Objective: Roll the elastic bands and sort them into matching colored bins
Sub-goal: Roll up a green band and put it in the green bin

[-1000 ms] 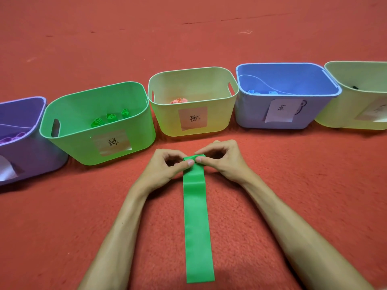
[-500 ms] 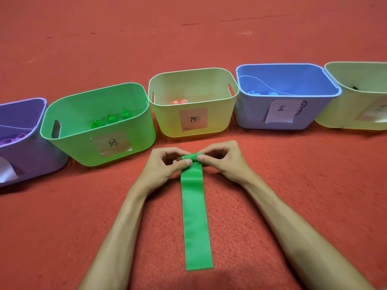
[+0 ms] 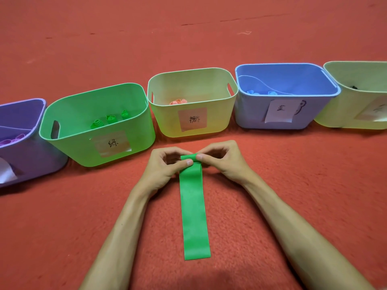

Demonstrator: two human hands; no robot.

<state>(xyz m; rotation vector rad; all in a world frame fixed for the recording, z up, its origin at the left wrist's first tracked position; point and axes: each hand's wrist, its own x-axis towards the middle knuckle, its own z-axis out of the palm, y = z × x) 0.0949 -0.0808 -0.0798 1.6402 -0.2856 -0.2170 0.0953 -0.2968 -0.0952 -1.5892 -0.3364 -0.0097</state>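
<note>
A green elastic band point(image 3: 194, 210) lies flat on the red carpet, running toward me, with its far end rolled into a small coil. My left hand point(image 3: 163, 170) and my right hand point(image 3: 222, 160) pinch that coil from either side, thumbs on top. Just behind and to the left stands the green bin point(image 3: 67, 143), which holds three rolled green bands point(image 3: 111, 120).
Bins stand in a row behind my hands: a purple bin point(image 3: 31, 155) at far left, a yellow bin point(image 3: 217, 122) with pink rolls, a blue bin point(image 3: 249, 114) with blue rolls, and another yellow bin point(image 3: 335, 114) at far right. Red carpet stretches beyond.
The band's near end has drawn away from me as both hands roll the far end; the flat length is shorter and the coil thicker.
</note>
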